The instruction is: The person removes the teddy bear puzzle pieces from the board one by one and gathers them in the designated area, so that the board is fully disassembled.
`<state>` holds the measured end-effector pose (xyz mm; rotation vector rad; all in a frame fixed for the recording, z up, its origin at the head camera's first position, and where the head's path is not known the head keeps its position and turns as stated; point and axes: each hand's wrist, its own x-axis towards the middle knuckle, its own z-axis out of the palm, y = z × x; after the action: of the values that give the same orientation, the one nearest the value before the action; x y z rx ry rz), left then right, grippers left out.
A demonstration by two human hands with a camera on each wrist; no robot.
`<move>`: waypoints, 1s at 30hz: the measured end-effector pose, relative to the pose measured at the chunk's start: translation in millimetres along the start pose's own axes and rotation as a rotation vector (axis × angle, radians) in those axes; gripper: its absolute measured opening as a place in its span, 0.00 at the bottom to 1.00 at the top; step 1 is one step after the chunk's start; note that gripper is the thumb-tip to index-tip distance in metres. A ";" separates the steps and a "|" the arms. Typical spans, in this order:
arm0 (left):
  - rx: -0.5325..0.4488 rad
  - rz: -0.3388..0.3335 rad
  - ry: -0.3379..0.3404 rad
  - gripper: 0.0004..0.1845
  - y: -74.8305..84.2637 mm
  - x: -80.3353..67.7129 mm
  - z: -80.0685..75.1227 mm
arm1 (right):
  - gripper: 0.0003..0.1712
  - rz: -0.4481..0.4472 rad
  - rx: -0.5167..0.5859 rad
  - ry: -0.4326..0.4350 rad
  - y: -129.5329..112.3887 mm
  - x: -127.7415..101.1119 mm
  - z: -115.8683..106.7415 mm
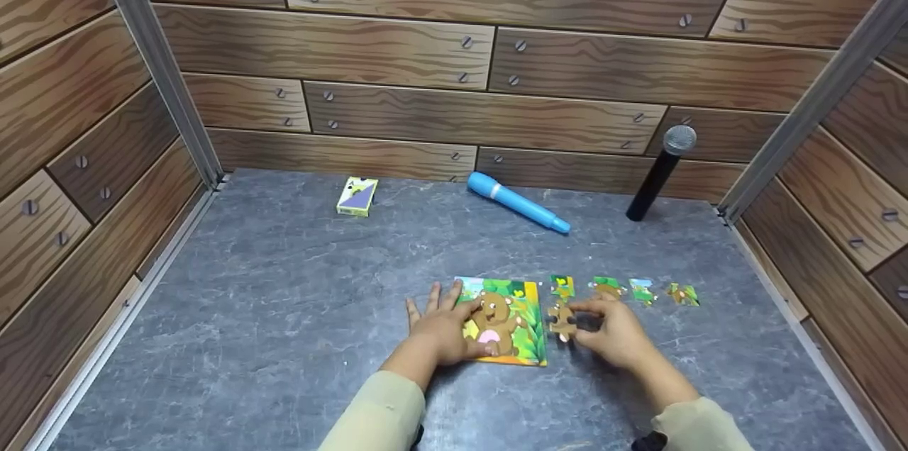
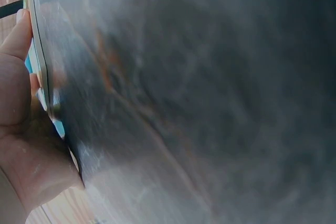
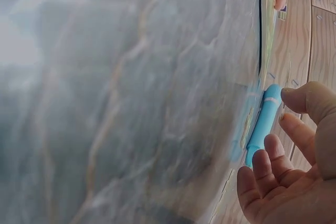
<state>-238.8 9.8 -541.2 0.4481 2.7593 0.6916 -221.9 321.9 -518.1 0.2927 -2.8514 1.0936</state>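
1. The left hand (image 1: 445,329) lies flat, fingers spread, on the bear puzzle (image 1: 505,322) near the table's (image 1: 284,309) front.
2. The right hand (image 1: 614,330) pinches a brown puzzle piece (image 1: 562,320), fingers clamped, just right of the puzzle.
3. Four loose pieces (image 1: 643,291) lie behind.

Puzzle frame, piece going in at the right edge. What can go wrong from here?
1. The right hand pinches a puzzle piece by its edge beside the puzzle board; that light grip may let the piece twist and meet the slot misaligned.
2. The left hand lies flat on the board, so pushing the piece sideways could slide the board if that hand lifts.
3. Four loose pieces lie in a row just behind the right hand; a backward movement might scatter them.
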 end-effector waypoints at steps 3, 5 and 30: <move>0.005 -0.004 -0.009 0.49 1.2 -1.4 -1.5 | 0.25 0.008 0.001 -0.006 3.6 -1.0 -1.4; 0.007 -0.006 -0.014 0.49 2.8 -3.3 -4.0 | 0.25 0.010 0.006 -0.010 5.5 -1.3 -2.3; -0.003 -0.005 -0.010 0.48 4.7 -5.1 -6.3 | 0.22 0.030 0.012 -0.059 17.5 -4.9 -5.4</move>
<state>-235.1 9.4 -532.6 0.4429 2.7484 0.6904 -220.7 339.0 -526.2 0.2895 -2.9109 1.1266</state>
